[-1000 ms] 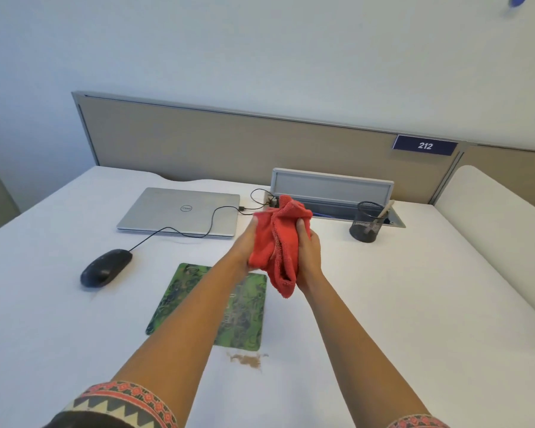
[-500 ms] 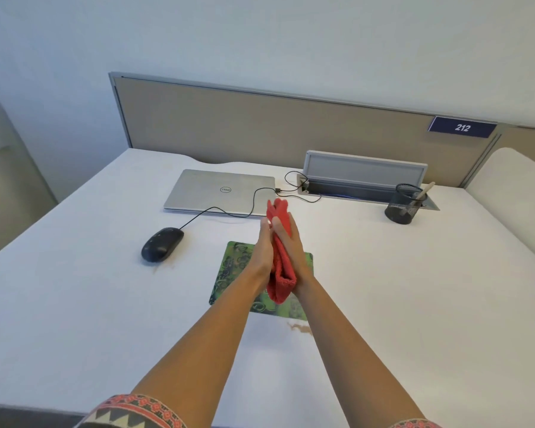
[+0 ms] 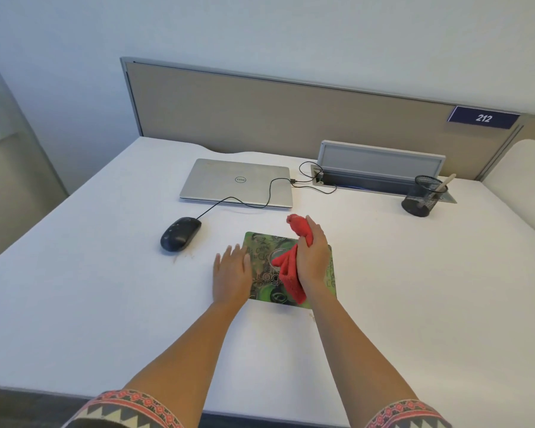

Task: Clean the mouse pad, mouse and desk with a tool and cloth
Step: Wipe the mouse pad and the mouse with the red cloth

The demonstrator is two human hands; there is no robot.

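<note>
Head: right hand [image 3: 314, 257] grips cloth [image 3: 286, 268] (red)

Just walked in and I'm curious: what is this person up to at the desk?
They are cleaning. The right hand grips a bunched red cloth over the green mouse pad, while the left hand lies flat, fingers spread, at the pad's left edge. The black mouse sits off to the left on the white desk.

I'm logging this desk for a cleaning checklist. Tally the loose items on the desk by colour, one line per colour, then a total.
Red: 1, the cloth in the right hand
Green: 1, the mouse pad
Black: 2, the wired mouse and the mesh pen holder
Silver: 1, the closed laptop
Total: 5
</note>
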